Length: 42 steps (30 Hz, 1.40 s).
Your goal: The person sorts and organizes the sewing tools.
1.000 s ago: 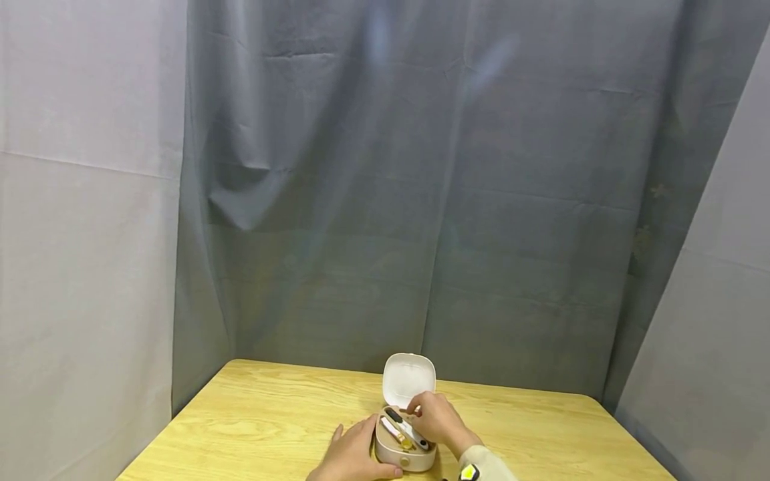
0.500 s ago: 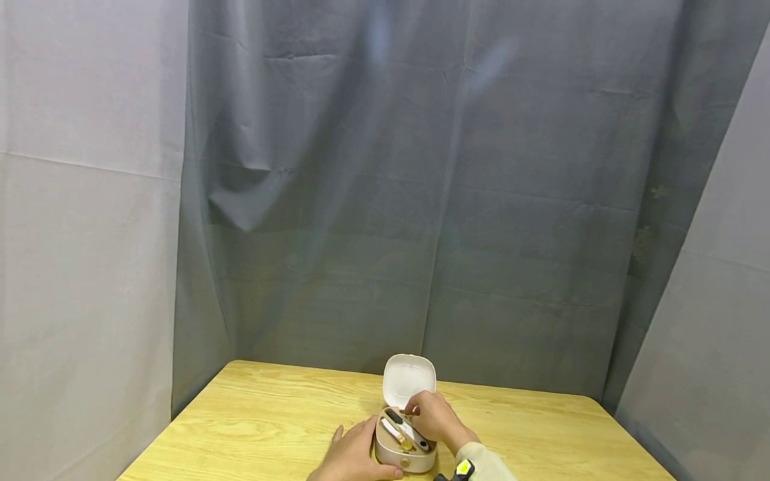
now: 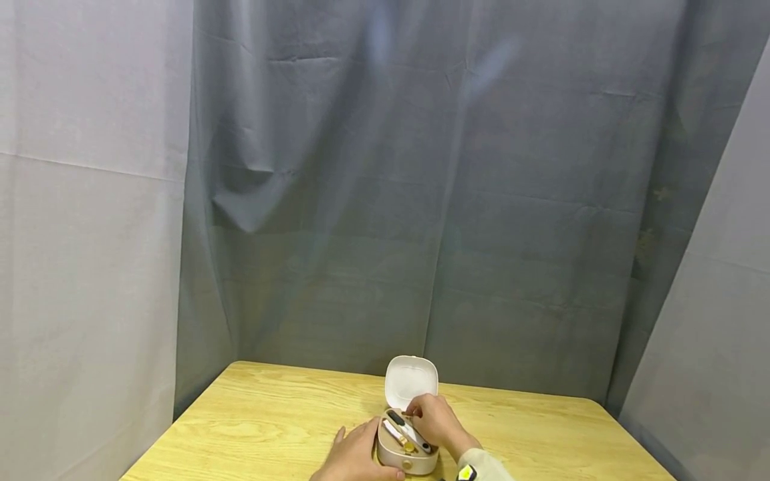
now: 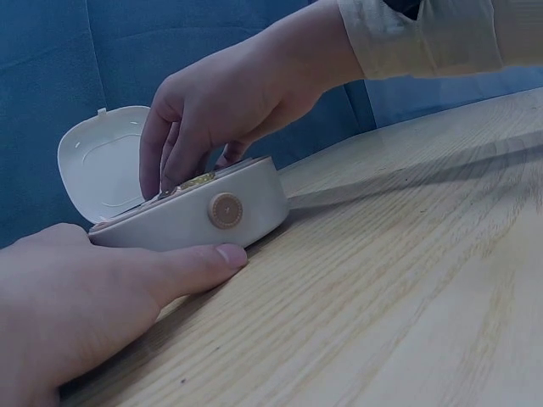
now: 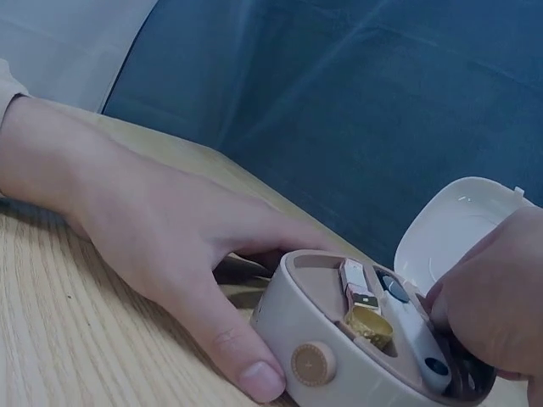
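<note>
A small white case with a round beige knob on its front stands on the table, its white lid raised at the back. My left hand holds the case at its left side, thumb along the front, fingers toward the rear. Inside the beige compartments lie a white device with dark ends, a slim white strip and a gold textured piece. My right hand reaches into the right-hand compartment with bent fingers. What its fingertips touch is hidden, so I cannot tell if they pinch anything.
The light wood table extends around the case on both sides. Grey curtains hang behind the far edge, with pale sheets at the sides. A black band with a yellow mark sits on the right sleeve.
Both hands keep nearly the same places at the case. The right fingers shift only slightly at the compartment, and the whole head view drifts a little.
</note>
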Motion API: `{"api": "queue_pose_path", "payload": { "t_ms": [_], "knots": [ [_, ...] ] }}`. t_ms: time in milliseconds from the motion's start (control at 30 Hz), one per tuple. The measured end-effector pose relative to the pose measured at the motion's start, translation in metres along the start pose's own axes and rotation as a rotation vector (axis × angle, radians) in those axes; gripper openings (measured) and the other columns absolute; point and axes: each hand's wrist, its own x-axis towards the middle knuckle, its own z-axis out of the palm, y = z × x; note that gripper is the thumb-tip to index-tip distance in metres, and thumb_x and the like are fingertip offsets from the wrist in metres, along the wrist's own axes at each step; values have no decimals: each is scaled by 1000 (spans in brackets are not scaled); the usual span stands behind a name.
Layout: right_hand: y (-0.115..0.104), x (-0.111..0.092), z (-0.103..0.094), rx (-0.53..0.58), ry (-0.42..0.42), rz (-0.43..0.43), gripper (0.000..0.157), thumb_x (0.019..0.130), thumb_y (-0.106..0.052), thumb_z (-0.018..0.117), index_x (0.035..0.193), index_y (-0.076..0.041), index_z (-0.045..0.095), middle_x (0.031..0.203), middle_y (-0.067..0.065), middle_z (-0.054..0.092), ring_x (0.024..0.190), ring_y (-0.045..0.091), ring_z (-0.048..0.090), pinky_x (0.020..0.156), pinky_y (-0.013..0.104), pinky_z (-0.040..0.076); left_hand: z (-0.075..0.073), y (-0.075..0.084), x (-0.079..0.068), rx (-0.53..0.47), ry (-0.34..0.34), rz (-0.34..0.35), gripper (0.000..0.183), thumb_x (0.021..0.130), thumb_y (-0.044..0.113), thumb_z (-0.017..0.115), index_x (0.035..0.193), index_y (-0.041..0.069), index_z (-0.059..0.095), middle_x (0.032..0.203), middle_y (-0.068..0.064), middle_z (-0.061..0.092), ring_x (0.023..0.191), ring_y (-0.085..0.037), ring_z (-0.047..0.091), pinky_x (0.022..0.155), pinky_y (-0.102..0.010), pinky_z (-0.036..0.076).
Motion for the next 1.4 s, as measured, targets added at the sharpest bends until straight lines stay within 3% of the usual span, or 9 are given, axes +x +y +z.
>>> {"api": "queue_pose_path", "payload": {
  "t_ms": [200, 500, 633, 767, 900, 1000, 1133, 1233, 1400],
  "knots": [
    [1, 1, 4, 16, 22, -1, 11, 82, -1, 79, 80, -11, 77, 67, -13, 59, 63, 7, 51, 58, 29, 46, -3, 2, 0, 8, -1, -8, 106, 70, 72, 82, 153, 16, 47, 138, -5, 63, 129, -32, 57, 104, -82, 22],
    [2, 1, 6, 58, 42, -24, 14, 81, 2, 77, 81, -12, 78, 74, -6, 69, 68, 8, 57, 62, 31, 50, -5, 4, 0, 20, 6, -14, 107, 69, 72, 83, 153, 15, 48, 138, -5, 63, 129, -31, 56, 105, -81, 23],
    [5, -3, 6, 93, 116, -12, 15, 83, 4, 74, 86, -10, 77, 79, -5, 71, 71, 9, 60, 64, 32, 52, -4, 5, -1, 29, 19, -7, 107, 68, 71, 83, 151, 13, 49, 137, -6, 64, 128, -31, 57, 105, -80, 24],
    [12, -15, 9, 165, 281, 99, 17, 88, 6, 69, 92, -8, 77, 84, -3, 70, 75, 10, 61, 65, 30, 51, 0, 7, -3, 39, 32, 7, 107, 67, 70, 84, 149, 11, 50, 135, -7, 64, 127, -31, 57, 105, -79, 25],
    [19, -23, 11, 294, 447, 305, 16, 94, 3, 65, 102, -6, 76, 91, 2, 70, 84, 18, 65, 71, 32, 53, 1, 10, -4, 33, 31, 8, 106, 67, 71, 84, 150, 13, 50, 136, -5, 64, 128, -31, 57, 105, -80, 24],
    [24, -24, 11, 427, 512, 453, 18, 102, -6, 60, 115, -2, 72, 102, 10, 69, 95, 27, 65, 79, 36, 53, -2, 12, -4, 33, 39, 11, 109, 67, 71, 85, 151, 13, 48, 138, -5, 63, 129, -31, 57, 105, -81, 22],
    [23, -22, 7, 673, 497, 581, 38, 110, -24, 50, 133, 4, 58, 120, 23, 63, 109, 37, 62, 81, 39, 54, -8, 12, -5, 6, 33, 10, 114, 68, 71, 85, 154, 8, 44, 142, -9, 61, 131, -34, 55, 105, -82, 20],
    [19, -20, 5, 853, 469, 634, 49, 112, -33, 44, 140, 7, 49, 129, 28, 55, 114, 41, 59, 84, 42, 55, -13, 9, -4, -82, 3, 10, 113, 74, 69, 82, 156, 4, 39, 148, -14, 56, 135, -39, 51, 105, -84, 14],
    [12, -20, 4, 1004, 429, 649, 59, 112, -39, 37, 149, 7, 38, 141, 32, 44, 126, 50, 50, 102, 57, 46, -23, 5, -2, -388, -50, -36, 103, 92, 58, 72, 158, -6, 27, 154, -28, 42, 140, -54, 37, 107, -82, 16]
  ]
}}
